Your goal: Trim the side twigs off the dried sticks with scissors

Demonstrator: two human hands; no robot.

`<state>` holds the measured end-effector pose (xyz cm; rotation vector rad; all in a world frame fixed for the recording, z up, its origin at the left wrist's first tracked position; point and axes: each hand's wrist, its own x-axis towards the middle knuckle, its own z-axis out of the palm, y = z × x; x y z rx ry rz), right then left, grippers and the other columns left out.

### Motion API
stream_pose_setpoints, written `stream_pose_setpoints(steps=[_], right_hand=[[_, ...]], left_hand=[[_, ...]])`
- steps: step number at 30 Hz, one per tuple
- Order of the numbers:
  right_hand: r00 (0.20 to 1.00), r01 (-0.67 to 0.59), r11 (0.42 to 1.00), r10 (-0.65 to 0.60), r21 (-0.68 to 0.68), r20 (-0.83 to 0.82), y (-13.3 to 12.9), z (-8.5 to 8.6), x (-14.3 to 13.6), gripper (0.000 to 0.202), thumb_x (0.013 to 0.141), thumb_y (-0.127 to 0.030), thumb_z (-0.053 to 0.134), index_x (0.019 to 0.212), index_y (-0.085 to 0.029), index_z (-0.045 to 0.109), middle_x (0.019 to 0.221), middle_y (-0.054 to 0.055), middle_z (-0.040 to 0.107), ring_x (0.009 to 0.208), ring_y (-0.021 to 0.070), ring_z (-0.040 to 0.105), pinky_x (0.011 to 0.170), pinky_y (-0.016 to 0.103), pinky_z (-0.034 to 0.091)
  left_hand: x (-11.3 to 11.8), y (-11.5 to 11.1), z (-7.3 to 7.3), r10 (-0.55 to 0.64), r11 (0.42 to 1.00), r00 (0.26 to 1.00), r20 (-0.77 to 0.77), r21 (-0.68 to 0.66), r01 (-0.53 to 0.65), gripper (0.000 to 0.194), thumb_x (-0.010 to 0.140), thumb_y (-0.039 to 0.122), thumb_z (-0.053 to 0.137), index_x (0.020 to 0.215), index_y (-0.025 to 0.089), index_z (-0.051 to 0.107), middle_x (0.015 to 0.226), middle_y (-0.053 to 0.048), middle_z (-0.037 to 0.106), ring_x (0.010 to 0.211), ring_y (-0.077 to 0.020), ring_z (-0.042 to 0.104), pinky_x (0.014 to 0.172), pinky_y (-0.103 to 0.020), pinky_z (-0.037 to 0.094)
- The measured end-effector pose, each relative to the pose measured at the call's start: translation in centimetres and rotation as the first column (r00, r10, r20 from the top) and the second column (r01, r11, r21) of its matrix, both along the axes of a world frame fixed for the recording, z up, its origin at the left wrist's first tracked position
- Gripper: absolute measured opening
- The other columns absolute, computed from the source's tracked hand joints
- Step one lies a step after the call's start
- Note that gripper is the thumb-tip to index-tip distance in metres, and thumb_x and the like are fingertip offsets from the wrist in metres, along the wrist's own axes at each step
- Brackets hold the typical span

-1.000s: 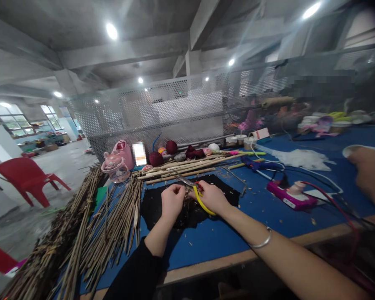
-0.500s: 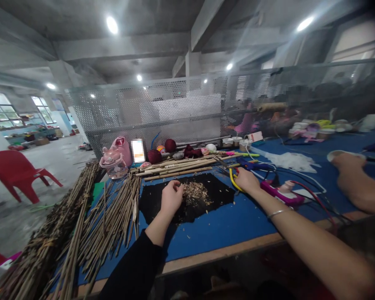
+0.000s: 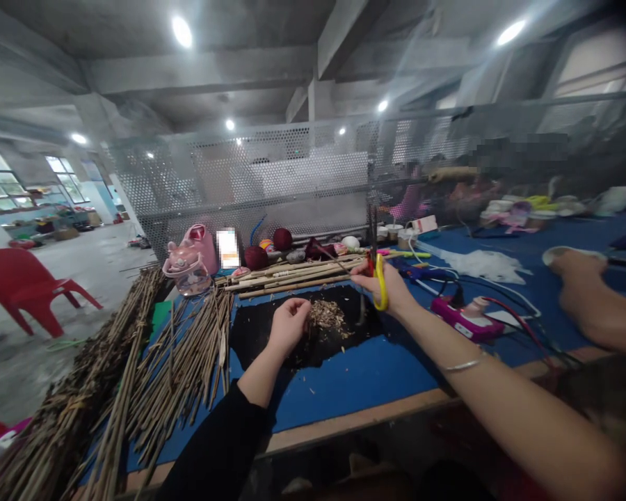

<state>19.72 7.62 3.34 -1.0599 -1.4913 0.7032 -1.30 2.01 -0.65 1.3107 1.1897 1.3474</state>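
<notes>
scissors (image 3: 382,285) swung upward, held in right grip (image 3: 396,291), blade (image 3: 373,235) jutting above

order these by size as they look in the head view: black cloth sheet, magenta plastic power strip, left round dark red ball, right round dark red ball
1. Black cloth sheet
2. Magenta power strip
3. Left ball and right ball: too alike to rank

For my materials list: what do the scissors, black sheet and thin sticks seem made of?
Scissors: handle likely plastic, smooth bright yellow; thin straight blades probably metal, finish blurred. Black sheet: perhaps matte fabric, shineless with ragged edge. Thin sticks: probably plant stems, dull brown, slightly crooked.
</notes>
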Motion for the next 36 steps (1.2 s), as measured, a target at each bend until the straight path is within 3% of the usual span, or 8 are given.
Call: stream_pose_setpoints(steps=[3, 7, 12, 16, 23, 28, 31, 36], right_hand=[[0.919, -0.224, 0.974, 0.200, -0.031, -0.340, -0.7, 0.8, -3.3, 0.038, 0.053, -0.032, 0.068, 0.075, -0.021, 0.040, 0.075, -0.003, 0.056, 0.043, 0.0054, 0.042, 0.040, 0.021, 0.032], [0.827, -0.369, 0.927, 0.296, -0.064, -0.478, -1.1, 1.1, -5.6, 0.041, 0.049, -0.028, 0.071, 0.072, -0.022, 0.037, 0.071, -0.005, 0.052, 0.047, 0.0066, 0.047, 0.039, 0.019, 0.032], [0.839, -0.467, 0.883, 0.426, -0.045, -0.337, -1.6, 1.2, -6.3, 0.033, 0.055, -0.027, 0.068, 0.073, -0.021, 0.041, 0.077, -0.002, 0.056, 0.066, 0.0125, 0.057, 0.052, 0.022, 0.041], [0.771, -0.599, 0.800, 0.567, -0.026, -0.288, -1.7, 1.0, -6.4, 0.029, 0.056, -0.023, 0.064, 0.070, -0.021, 0.039, 0.073, -0.001, 0.057, 0.072, 0.0155, 0.057, 0.061, 0.027, 0.043], [0.695, -0.708, 0.705, 0.684, -0.044, -0.224, -1.6, -0.5, -7.0, 0.025, 0.058, -0.020, 0.064, 0.072, -0.020, 0.044, 0.075, 0.000, 0.059, 0.075, 0.0151, 0.056, 0.071, 0.031, 0.045], [0.748, -0.656, 0.749, 0.627, -0.098, -0.217, -2.3, -1.3, -7.0, 0.023, 0.061, -0.026, 0.066, 0.072, -0.018, 0.047, 0.079, 0.001, 0.059, 0.070, 0.0146, 0.057, 0.066, 0.029, 0.046], [0.770, -0.634, 0.761, 0.602, -0.141, -0.212, -2.4, -1.5, -6.5, 0.023, 0.069, -0.036, 0.061, 0.077, -0.017, 0.051, 0.083, 0.004, 0.059, 0.071, 0.0140, 0.056, 0.063, 0.026, 0.047], [0.843, -0.538, 0.810, 0.514, -0.233, -0.159, -1.6, -1.8, -5.6, 0.042, 0.075, -0.058, 0.044, 0.074, -0.016, 0.050, 0.068, 0.002, 0.052, 0.049, 0.0074, 0.043, 0.039, 0.018, 0.034]], left_hand=[[0.4, -0.6, 0.5, -0.108, 0.993, 0.992, 0.061, -0.032, 0.110, 0.031, 0.070, 0.045, 0.054, 0.078, 0.015, 0.055, 0.053, 0.003, 0.052, 0.034, -0.0038, 0.038, 0.035, -0.016, 0.027], [0.5, -0.6, 0.6, -0.173, 0.976, 0.980, 0.097, -0.113, 0.184, 0.041, 0.072, 0.055, 0.045, 0.072, 0.015, 0.053, 0.048, 0.002, 0.051, 0.031, -0.0043, 0.037, 0.030, -0.016, 0.022], [0.2, 0.1, 0.0, 0.100, 0.989, 0.987, 0.127, -0.119, -0.085, 0.039, 0.073, 0.057, 0.043, 0.080, 0.018, 0.044, 0.045, 0.007, 0.045, 0.029, -0.0055, 0.037, 0.029, -0.015, 0.021], [-0.1, 0.3, -0.2, 0.222, 0.973, 0.964, 0.147, -0.105, -0.208, 0.040, 0.073, 0.056, 0.045, 0.084, 0.018, 0.043, 0.047, 0.008, 0.043, 0.030, -0.0053, 0.038, 0.030, -0.015, 0.023], [0.1, -0.6, 0.9, -0.028, 0.999, 0.955, 0.295, -0.030, 0.038, 0.041, 0.068, 0.054, 0.054, 0.077, 0.014, 0.053, 0.057, 0.003, 0.047, 0.044, -0.0050, 0.045, 0.036, -0.014, 0.032], [0.2, -1.3, 1.6, -0.212, 0.969, 0.904, 0.371, -0.043, 0.245, 0.047, 0.067, 0.051, 0.058, 0.099, 0.017, 0.051, 0.076, -0.001, 0.057, 0.055, -0.0087, 0.056, 0.051, -0.021, 0.045], [0.1, -1.3, 1.7, -0.307, 0.942, 0.913, 0.269, -0.053, 0.332, 0.053, 0.069, 0.045, 0.059, 0.113, 0.019, 0.046, 0.084, -0.003, 0.058, 0.049, -0.0071, 0.055, 0.047, -0.020, 0.043], [-1.3, -0.3, 1.8, 0.028, 0.994, 1.000, -0.010, 0.107, -0.027, 0.042, 0.078, 0.041, 0.047, 0.111, 0.015, 0.054, 0.060, 0.002, 0.054, 0.041, -0.0046, 0.040, 0.042, -0.017, 0.032]])
